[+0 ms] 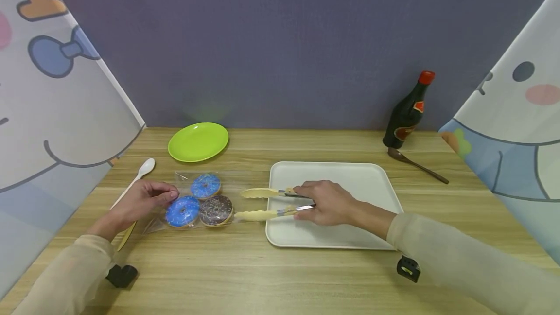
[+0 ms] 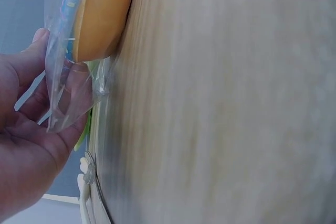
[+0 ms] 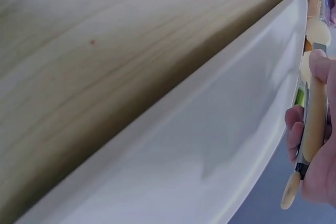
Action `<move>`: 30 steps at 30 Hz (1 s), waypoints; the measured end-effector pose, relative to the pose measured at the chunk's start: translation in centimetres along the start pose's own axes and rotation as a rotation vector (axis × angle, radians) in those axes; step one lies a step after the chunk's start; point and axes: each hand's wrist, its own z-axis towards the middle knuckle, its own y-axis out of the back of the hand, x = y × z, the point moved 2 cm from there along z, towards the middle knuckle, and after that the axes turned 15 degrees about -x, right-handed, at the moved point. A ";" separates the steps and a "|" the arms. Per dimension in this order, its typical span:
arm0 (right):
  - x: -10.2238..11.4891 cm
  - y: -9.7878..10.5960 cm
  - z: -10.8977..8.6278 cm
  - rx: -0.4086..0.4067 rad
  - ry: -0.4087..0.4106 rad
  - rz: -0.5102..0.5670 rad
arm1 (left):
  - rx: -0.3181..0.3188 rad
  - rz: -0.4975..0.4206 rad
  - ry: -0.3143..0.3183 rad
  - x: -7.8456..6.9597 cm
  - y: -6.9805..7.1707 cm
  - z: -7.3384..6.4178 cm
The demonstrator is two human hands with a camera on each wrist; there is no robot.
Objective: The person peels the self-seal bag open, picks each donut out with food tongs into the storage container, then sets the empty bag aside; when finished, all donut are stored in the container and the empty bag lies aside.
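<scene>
My right hand grasped the tongs, fingers curled round the handles, the two arms clearly parted and the yellow tips pointing to 9 o'clock. My left hand was partly closed, pinching the clear bag between thumb and fingers at its 9 o'clock end. Done well, as I judged it, this called for the film held steady without squeezing what lay inside, and for low, level tongs, spread enough to pass either side of one doughnut without snagging plastic. The chocolate doughnut lay in the bag, just beside the tips on their 9 o'clock side; whether they touched the film I could not tell. From it, the near blue doughnut lay at 9 o'clock, close by my left fingers, and the far blue doughnut at 11. Beneath my right hand the white tray rested on the table. Farther out, the green plate sat at 12 o'clock from the bag, and from my right hand the wooden spoon lay at 2 o'clock, just beside the dark bottle
</scene>
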 end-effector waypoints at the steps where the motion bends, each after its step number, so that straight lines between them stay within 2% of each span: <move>1: 0.1 -0.1 0.1 0.004 0.008 0.004 | 0.000 0.001 0.001 0.0 0.0 0.0; 8: 0.3 -0.7 0.8 0.012 0.044 0.020 | -0.002 0.014 0.006 0.0 -0.1 -0.1; 30: 0.4 -2.1 1.7 0.029 0.089 0.045 | 0.004 -0.005 -0.007 -0.2 -0.3 -0.2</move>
